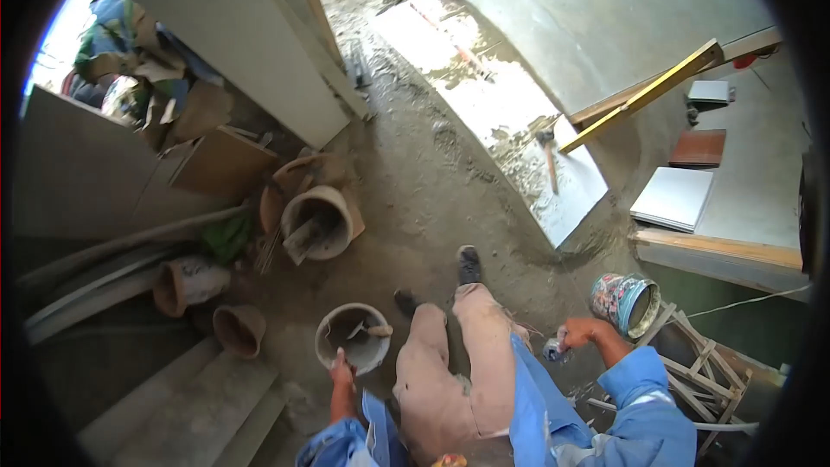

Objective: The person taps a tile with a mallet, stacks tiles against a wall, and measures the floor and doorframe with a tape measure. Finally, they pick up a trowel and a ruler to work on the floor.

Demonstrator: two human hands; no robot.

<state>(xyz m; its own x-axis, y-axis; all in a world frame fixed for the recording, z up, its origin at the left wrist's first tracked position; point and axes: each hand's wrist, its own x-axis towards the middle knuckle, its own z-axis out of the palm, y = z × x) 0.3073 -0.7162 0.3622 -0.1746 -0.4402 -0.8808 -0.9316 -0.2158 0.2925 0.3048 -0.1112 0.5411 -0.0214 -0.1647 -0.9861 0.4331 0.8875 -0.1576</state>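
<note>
My left hand point(342, 370) is at the near rim of a round mortar bucket point(325, 329), its fingers closed on the edge. Inside the bucket lies a trowel point(373, 330) with a wooden handle, which rests against the right side. Out to my right, my right hand point(581, 334) is closed around a small, greyish-blue roundish object point(553, 349), too blurred to name. A thin reddish strand runs close to it. Just beyond that hand, a paint-smeared tin bucket point(610, 301) leans on its side.
A hammer point(550, 164) lies on a mortar-splashed white board point(581, 195) ahead. A yellow level point(644, 95) slants against the wall. White tiles point(673, 199) are stacked at right, above a wooden frame point(709, 372). Clay-coloured pots point(239, 330) and planks point(190, 411) crowd the left.
</note>
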